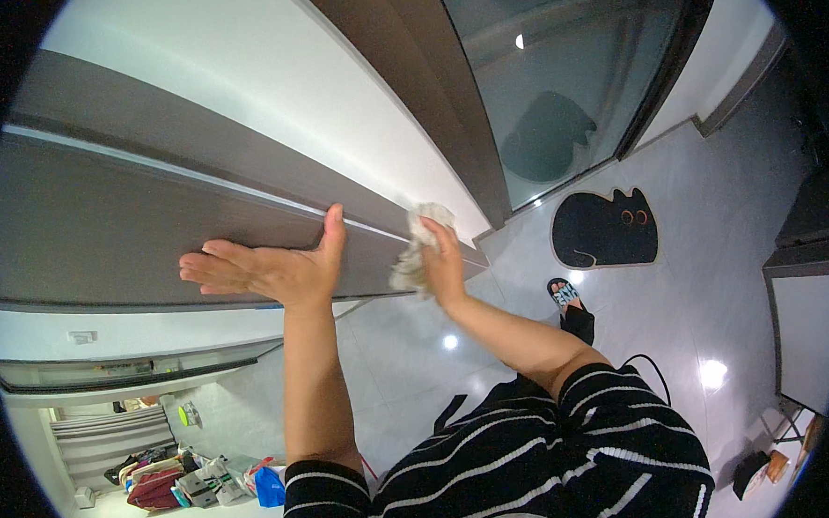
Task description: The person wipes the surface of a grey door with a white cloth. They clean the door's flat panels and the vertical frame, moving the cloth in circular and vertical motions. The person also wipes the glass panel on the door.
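A grey-brown door (131, 218) with a thin silver strip along it stretches across the left of the head view. My left hand (289, 273) is open by the door's face, fingers stretched out to the left and thumb pointing up; whether the palm touches the door I cannot tell. Bunched in my right hand (444, 267) is an off-white cloth (413, 267), slightly blurred, held against or close to the door's lower end. The fingers of that hand curl round the cloth and partly hide it.
Beyond the white wall (330, 76) stands a dark-framed glass door (564, 73). A black cat-shaped mat (604, 230) lies on the grey tiled floor (520, 300), close to my slippered foot (566, 295). Bags and clothes (196, 481) are piled at the lower left; a white-fronted cabinet (806, 332) stands at right.
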The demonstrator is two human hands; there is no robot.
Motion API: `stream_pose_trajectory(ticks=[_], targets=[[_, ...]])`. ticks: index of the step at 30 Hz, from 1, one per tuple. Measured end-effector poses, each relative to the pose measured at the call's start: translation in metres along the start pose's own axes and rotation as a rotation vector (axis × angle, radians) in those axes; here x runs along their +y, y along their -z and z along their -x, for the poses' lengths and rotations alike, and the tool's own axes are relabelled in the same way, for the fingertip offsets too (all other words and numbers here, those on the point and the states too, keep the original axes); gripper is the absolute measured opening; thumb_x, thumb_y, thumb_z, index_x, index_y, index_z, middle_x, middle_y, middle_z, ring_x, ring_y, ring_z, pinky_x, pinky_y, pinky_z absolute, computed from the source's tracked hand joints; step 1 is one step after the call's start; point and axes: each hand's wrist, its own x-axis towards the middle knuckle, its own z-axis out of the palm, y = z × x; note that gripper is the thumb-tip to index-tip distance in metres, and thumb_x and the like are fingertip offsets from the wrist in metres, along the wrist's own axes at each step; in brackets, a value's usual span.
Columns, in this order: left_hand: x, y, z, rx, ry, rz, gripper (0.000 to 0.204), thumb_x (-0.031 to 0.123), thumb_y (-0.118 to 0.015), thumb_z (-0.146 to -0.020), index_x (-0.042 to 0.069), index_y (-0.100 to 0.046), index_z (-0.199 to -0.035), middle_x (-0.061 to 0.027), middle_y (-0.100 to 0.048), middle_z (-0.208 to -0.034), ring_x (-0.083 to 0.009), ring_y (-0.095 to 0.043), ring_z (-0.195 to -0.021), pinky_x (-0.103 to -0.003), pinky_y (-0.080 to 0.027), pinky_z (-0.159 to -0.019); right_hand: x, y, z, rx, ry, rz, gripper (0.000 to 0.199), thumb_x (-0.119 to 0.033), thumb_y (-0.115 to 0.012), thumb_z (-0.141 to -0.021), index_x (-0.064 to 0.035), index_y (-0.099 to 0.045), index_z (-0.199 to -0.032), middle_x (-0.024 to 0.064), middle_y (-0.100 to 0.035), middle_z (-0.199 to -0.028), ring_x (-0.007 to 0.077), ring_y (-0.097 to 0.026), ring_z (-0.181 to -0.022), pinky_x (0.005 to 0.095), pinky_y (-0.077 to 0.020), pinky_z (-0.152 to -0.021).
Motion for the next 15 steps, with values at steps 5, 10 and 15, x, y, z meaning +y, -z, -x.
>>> stream_pose_trajectory(ticks=[5,10,15], targets=[[0.007,-0.003,-0.007,0.016,-0.030,0.036,0.138,0.071,-0.072,-0.062,0.001,0.008,-0.150,-0.0286,0.008,-0.154,-0.0464,0.010,-0.143,-0.068,0.004,-0.106,-0.098,-0.013,0.004,-0.113,0.570,-0.008,0.050,-0.006,-0.054,-0.079,-0.0129,-0.054,-0.129,0.0300,-0.039,-0.130,0.0471,-0.044,-0.119,0.0466,-0.0380,-0.102],[-0.004,-0.005,-0.002,0.006,-0.027,0.055,0.138,0.074,-0.070,-0.062,-0.001,0.007,-0.150,-0.0308,0.013,-0.153,-0.0468,0.017,-0.141,-0.065,0.015,-0.106,0.019,-0.007,0.032,-0.137,0.376,0.261,0.058,0.006,-0.056,-0.073,-0.0096,-0.049,-0.128,0.0196,-0.045,-0.125,0.0429,-0.042,-0.116,0.0448,-0.0354,-0.101],[-0.003,-0.004,-0.003,-0.002,-0.027,0.074,0.135,0.073,-0.068,-0.065,-0.001,0.006,-0.150,-0.0318,0.014,-0.152,-0.0469,0.017,-0.141,-0.063,0.015,-0.106,0.046,0.013,0.039,-0.091,0.184,0.185,0.052,0.007,-0.059,-0.073,-0.0059,-0.049,-0.123,0.0182,-0.049,-0.114,0.0371,-0.048,-0.111,0.0390,-0.0409,-0.095]])
